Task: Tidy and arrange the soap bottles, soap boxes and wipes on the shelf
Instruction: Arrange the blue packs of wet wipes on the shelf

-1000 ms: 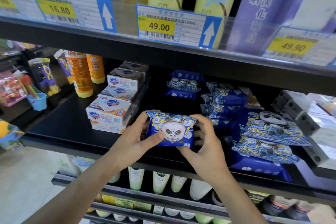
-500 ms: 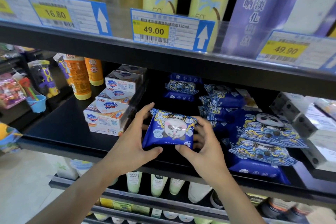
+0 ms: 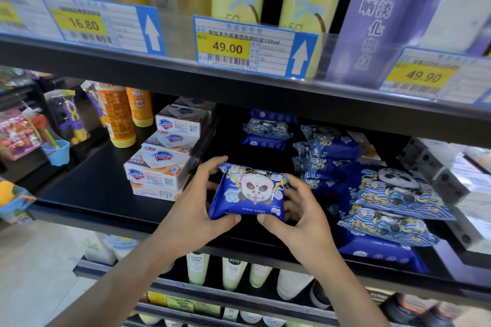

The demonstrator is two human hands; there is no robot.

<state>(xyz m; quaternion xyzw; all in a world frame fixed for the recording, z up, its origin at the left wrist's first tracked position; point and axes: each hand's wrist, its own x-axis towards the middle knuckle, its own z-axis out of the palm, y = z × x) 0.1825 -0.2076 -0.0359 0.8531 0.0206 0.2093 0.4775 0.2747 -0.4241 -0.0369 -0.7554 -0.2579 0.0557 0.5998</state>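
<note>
A blue pack of wipes with a panda face is held just above the black shelf, near its front edge. My left hand grips its left side and my right hand grips its right side, thumbs on the near edge. More blue wipe packs lie in loose piles to the right, and a small stack sits at the back. White soap boxes are stacked to the left. Two orange soap bottles stand at the back left.
White boxes with black dotted sides fill the shelf's right end. Toys hang on the left. The upper shelf edge carries price tags over tall cans. Green bottles stand on the shelf below.
Both hands have lowered the wipe pack a little toward the shelf and tilted its face up; the thumbs have slid to its near edge.
</note>
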